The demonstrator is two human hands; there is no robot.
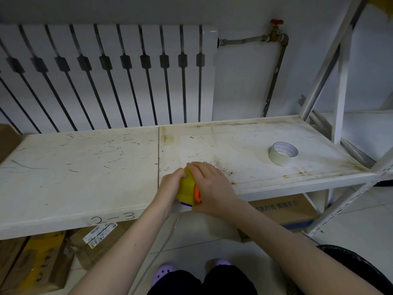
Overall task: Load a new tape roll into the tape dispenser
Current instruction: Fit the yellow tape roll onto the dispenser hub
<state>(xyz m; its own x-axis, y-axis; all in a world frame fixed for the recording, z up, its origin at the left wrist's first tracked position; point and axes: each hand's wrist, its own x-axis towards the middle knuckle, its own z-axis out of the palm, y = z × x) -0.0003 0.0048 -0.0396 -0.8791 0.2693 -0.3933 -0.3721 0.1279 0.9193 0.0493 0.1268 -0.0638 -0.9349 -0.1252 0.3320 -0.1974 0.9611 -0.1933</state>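
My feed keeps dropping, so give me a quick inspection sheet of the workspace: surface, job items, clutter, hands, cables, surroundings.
Surface: white shelf, scratched, stained, rust spots near its front right edge.
Job items: yellow tape dispenser at the front edge; tape roll lying flat, apart, to the right.
Clutter: nothing seen on the shelf.
Hands: left hand and right hand both grip the dispenser.
Cables: thin cord hanging below the shelf.
Surroundings: radiator, pipe with red valve, cardboard boxes underneath.

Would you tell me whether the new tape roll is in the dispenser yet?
Out: the tape roll lies flat on the shelf, apart from the dispenser.
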